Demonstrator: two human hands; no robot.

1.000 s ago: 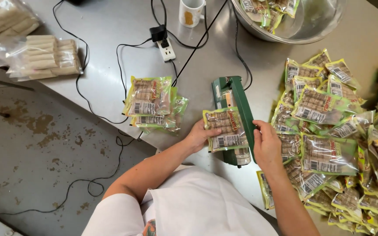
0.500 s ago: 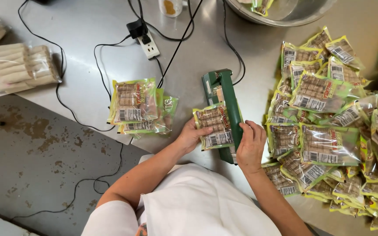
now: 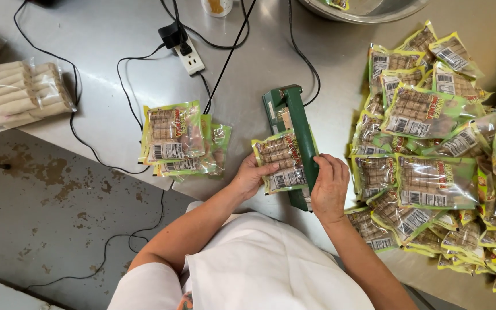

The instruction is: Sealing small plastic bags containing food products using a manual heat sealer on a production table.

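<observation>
A steel table [image 3: 116, 34] runs across the view from 10 o'clock to 4 o'clock, bare concrete floor [image 3: 41, 218] below it at 8 o'clock. The largest group on it is the loose pile of packets [image 3: 431, 166] at 3 o'clock: flat clear pouches with yellow-green borders, brown rolls showing inside, each bearing a white barcode panel and a red label patch; well over twenty, too overlapped for an exact count. At 12 o'clock the rim of one metal bowl [image 3: 368, 11] is cut by the frame edge. At 9 o'clock lies one clear bag of pale rolls [image 3: 21, 92], with part of a second at the corner. Left of centre is a short stack of packets [image 3: 182, 140] of the same kind, at least three visible. At centre stands one green heat sealer [image 3: 288, 115], its arm running from 12 to 6 o'clock and lowered. One packet [image 3: 279, 161] lies across it, its right edge under the arm. The left hand [image 3: 251, 175] grips the packet's left edge, thumb on top. The right hand [image 3: 328, 186] is closed over the sealer arm, fingers wrapped on it. One white power strip [image 3: 189, 57] with a black plug sits at 11 o'clock, black cables trailing from it.
</observation>
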